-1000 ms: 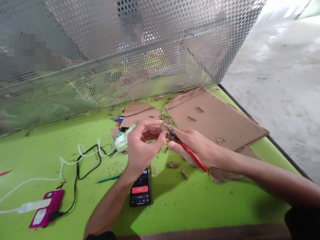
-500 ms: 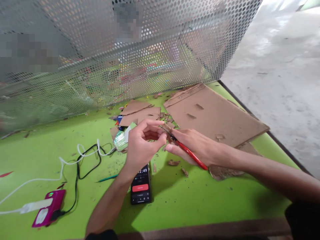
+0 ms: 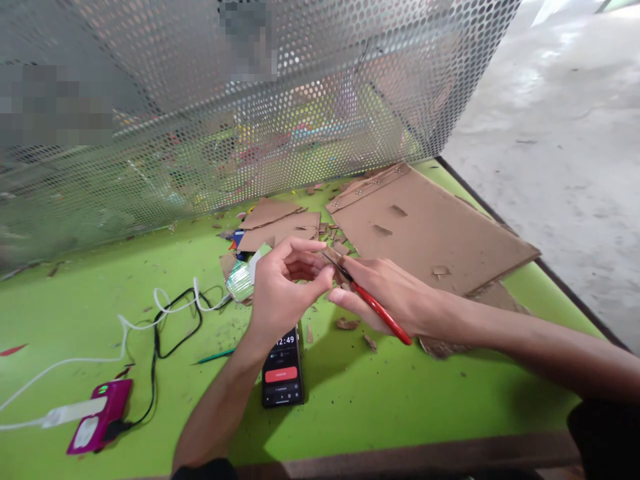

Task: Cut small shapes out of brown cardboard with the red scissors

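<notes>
My right hand (image 3: 385,293) is closed around red-handled pliers (image 3: 383,313), whose slim dark jaws point up and left. Facing it, my left hand (image 3: 287,280) has its fingers curled, with the index fingertip and thumb close to the jaw tips. Something small and brownish shows by those tips, but I cannot make out what the fingers pinch. Beneath my left wrist lies a phone (image 3: 283,387) with a lit screen. Small torn cardboard scraps (image 3: 347,323) are scattered below the pliers.
A large cardboard sheet (image 3: 425,233) lies at the right, with smaller cardboard pieces (image 3: 280,230) behind my left hand. A perforated metal panel (image 3: 300,120) rises at the back. To the left are a magenta power bank (image 3: 117,407), looping cables (image 3: 155,333) and a green pencil-like stick (image 3: 215,357).
The red handle has shifted very slightly left and down, along with my right hand. My left hand stays almost where it was.
</notes>
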A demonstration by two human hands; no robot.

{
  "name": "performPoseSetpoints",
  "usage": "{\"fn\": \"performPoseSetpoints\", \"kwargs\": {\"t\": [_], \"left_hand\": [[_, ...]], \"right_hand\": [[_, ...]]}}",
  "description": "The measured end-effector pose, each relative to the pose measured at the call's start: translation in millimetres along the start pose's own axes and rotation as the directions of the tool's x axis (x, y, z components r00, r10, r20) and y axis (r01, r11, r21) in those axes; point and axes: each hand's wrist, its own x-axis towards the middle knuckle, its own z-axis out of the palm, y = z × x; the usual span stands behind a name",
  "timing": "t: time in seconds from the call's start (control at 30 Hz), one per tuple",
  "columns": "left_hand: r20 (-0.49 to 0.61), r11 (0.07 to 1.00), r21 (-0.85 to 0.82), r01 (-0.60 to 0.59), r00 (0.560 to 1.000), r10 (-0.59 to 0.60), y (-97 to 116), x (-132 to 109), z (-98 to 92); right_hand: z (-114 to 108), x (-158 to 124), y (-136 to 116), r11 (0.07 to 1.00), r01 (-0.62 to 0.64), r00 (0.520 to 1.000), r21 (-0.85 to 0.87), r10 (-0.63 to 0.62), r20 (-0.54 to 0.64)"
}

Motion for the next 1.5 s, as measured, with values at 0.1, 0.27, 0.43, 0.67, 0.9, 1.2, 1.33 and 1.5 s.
{"fn": "performPoseSetpoints", "kwargs": {"t": [0.1,0.27,0.43,0.67,0.9,1.2,1.33,1.5], "left_hand": [[0.007,1.000,-0.001,0.005,1.000,-0.005,0,0,-0.8],[0.013,1.000,-0.005,0.007,1.000,-0.007,-1,0,-2.4],[0.029,1.000,-0.010,0.023,0.999,-0.022,-1,1,-4.7],[0.019,1.000,-0.003,0.019,1.000,-0.019,0,1,-8.7],[0.044,1.000,0.027,0.011,0.999,-0.012,0,0,-9.5],[0.068,0.999,0.015,0.044,0.997,-0.045,0,1,-10.2],[0.060,0.999,0.024,0.035,0.998,-0.037,0,0,-8.7],[0.053,1.000,0.023,0.022,0.998,-0.023,0,0,-8.6]], "right_hand": [[3,-1,1,1.000,0.005,1.000,0.007,-0.005,-0.019],[7,-1,1,0.999,-0.029,0.999,0.013,0.029,-0.024],[6,-2,2,1.000,0.010,1.000,-0.003,-0.010,-0.021],[5,-1,2,1.000,0.023,1.000,-0.002,-0.023,0.010],[4,-1,2,0.999,0.032,0.999,-0.035,-0.032,-0.007],[2,-2,1,0.999,0.020,1.000,-0.039,-0.019,0.017],[1,-2,0,0.999,0.016,1.000,-0.030,-0.016,0.019],[3,-2,-1,1.000,-0.010,1.000,-0.026,0.010,0.016]]}}
